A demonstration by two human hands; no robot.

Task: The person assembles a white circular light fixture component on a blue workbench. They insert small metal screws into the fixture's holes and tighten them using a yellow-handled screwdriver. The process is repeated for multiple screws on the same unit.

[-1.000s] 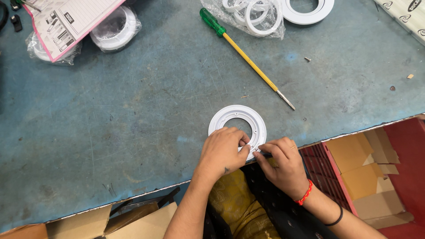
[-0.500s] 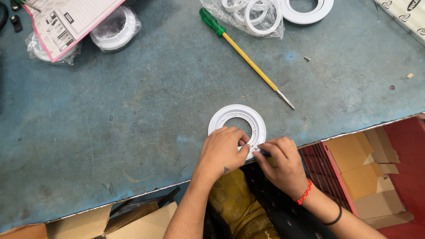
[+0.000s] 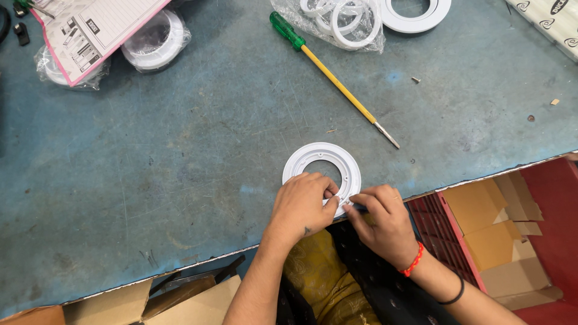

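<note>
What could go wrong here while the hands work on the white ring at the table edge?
1. The white ring lies close to the table edge, so it might slide off toward the boxes below.
2. The left hand and right hand pinch something small at its rim, too small to identify; it could drop off the edge.
3. The screwdriver lies loose nearby and may roll.

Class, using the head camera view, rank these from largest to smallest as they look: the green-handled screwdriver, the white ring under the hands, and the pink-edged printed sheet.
1. Pink-edged printed sheet, though cut off by the frame.
2. Green-handled screwdriver, longest but thin.
3. White ring, partly hidden by the left hand and right hand.
Screwdriver against ring is unsure.
</note>
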